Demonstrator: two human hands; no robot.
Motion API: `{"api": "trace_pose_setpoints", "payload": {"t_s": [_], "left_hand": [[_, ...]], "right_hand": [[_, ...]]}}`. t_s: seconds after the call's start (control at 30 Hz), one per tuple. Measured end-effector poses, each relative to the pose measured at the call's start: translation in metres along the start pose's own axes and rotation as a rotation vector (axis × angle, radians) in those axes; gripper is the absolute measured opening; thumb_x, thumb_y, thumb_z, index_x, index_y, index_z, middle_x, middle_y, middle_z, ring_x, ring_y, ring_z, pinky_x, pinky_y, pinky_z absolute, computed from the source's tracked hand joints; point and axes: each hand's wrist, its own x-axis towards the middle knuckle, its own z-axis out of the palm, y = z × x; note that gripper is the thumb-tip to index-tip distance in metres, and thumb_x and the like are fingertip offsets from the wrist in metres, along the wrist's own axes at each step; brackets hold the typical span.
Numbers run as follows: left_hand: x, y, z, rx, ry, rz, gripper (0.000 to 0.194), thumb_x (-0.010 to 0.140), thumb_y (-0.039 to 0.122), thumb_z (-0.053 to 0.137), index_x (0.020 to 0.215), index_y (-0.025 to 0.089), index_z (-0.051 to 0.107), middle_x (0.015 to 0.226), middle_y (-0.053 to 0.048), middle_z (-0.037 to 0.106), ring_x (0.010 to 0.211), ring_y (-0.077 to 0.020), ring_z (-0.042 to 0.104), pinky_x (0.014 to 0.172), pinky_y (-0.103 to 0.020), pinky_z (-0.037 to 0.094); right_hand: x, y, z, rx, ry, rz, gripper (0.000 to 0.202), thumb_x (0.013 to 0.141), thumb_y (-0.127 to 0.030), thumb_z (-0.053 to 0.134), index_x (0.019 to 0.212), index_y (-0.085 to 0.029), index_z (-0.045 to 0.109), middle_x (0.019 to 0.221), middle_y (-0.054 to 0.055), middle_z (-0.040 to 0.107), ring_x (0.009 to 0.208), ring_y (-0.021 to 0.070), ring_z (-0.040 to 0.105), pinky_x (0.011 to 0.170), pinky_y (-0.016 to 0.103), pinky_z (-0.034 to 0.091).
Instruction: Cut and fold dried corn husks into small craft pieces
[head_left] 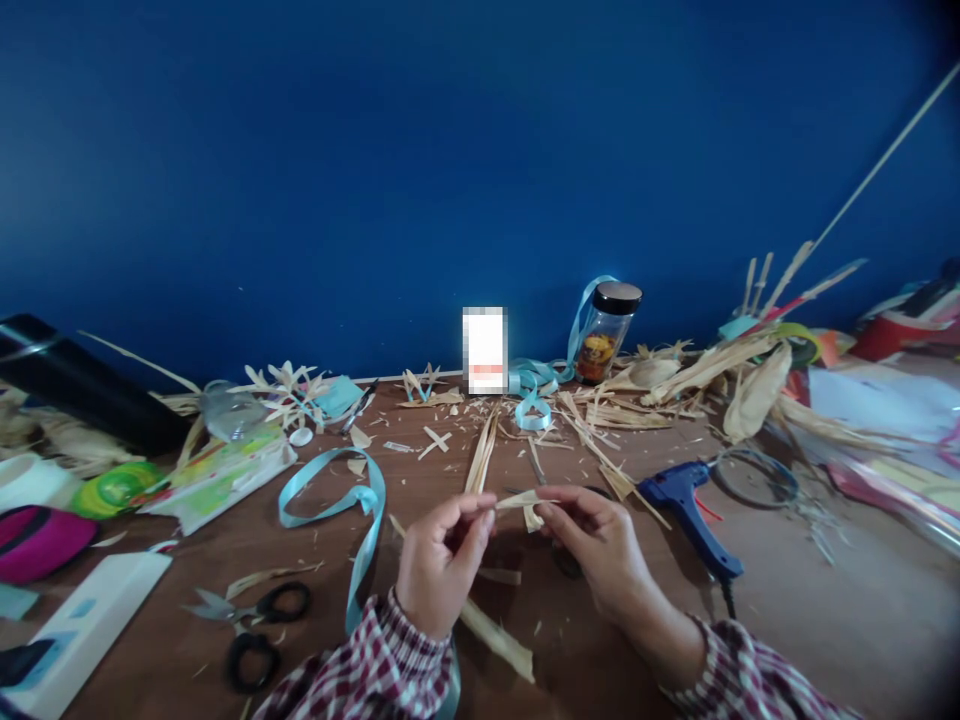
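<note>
A short pale strip of dried husk (517, 500) is stretched between my two hands above the brown table. My left hand (444, 560) pinches its left end between thumb and fingers. The right end is pinched by my right hand (600, 548). A bundle of thin husk strips (482, 452) lies just beyond my left hand. Under and between my hands lies a longer husk piece (495, 640). Part of a dark-handled tool (568, 563) shows behind my right hand, mostly hidden.
Open scissors (244, 625) and blue ribbon (367, 520) lie at left, near a white power strip (97, 620). A blue glue gun (690, 515) is at right. A glass jar (606, 335) and husk piles (675, 375) stand along the blue wall (375, 180).
</note>
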Motion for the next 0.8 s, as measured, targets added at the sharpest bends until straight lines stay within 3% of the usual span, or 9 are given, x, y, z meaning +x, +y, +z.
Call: {"api": "trace_pose_setpoints", "payload": {"t_s": [0.17,0.3,0.43,0.63,0.8], "left_hand": [[-0.002,-0.003,0.007,-0.153,-0.026,-0.058,0.032,0.075,0.026,0.066,0.106,0.016,0.063,0.069,-0.003,0.071,0.054,-0.0143,0.064,0.054,-0.025,0.055],[0.001,-0.008,0.006,-0.041,0.012,0.095,0.006,0.074,0.020,0.066,0.078,0.019,0.070,0.079,-0.006,0.074,0.072,-0.0193,0.069,0.070,-0.031,0.056],[0.002,-0.008,0.002,0.002,0.057,0.165,0.010,0.073,0.015,0.066,0.079,0.021,0.071,0.079,-0.005,0.074,0.072,-0.0203,0.069,0.067,-0.031,0.057],[0.002,-0.007,0.003,-0.135,0.013,-0.060,0.006,0.070,0.024,0.071,0.073,0.019,0.073,0.072,-0.004,0.075,0.065,-0.0199,0.069,0.064,-0.031,0.058],[0.002,-0.012,0.009,-0.387,-0.020,-0.316,0.016,0.066,0.031,0.074,0.072,0.016,0.073,0.065,-0.003,0.072,0.058,-0.0156,0.067,0.059,-0.028,0.056]], "right_hand": [[-0.005,-0.003,0.004,-0.029,-0.038,-0.079,0.019,0.070,-0.031,0.070,0.083,-0.018,0.072,0.071,0.004,0.072,0.063,0.0183,0.066,0.059,0.027,0.054],[-0.007,-0.007,0.005,-0.058,-0.060,-0.159,0.011,0.068,-0.025,0.070,0.077,-0.018,0.072,0.075,0.005,0.074,0.068,0.0191,0.068,0.064,0.027,0.055],[-0.008,-0.007,0.004,-0.100,-0.076,-0.218,0.007,0.068,-0.024,0.071,0.073,-0.019,0.072,0.071,0.004,0.072,0.067,0.0182,0.066,0.063,0.026,0.053],[-0.005,-0.003,0.005,0.065,-0.084,-0.050,0.021,0.069,-0.038,0.072,0.074,-0.017,0.071,0.062,0.002,0.069,0.052,0.0131,0.059,0.051,0.024,0.051],[-0.004,-0.002,0.008,0.209,-0.085,0.067,0.024,0.066,-0.038,0.076,0.073,-0.016,0.069,0.061,0.001,0.066,0.053,0.0108,0.057,0.050,0.020,0.047]]}}
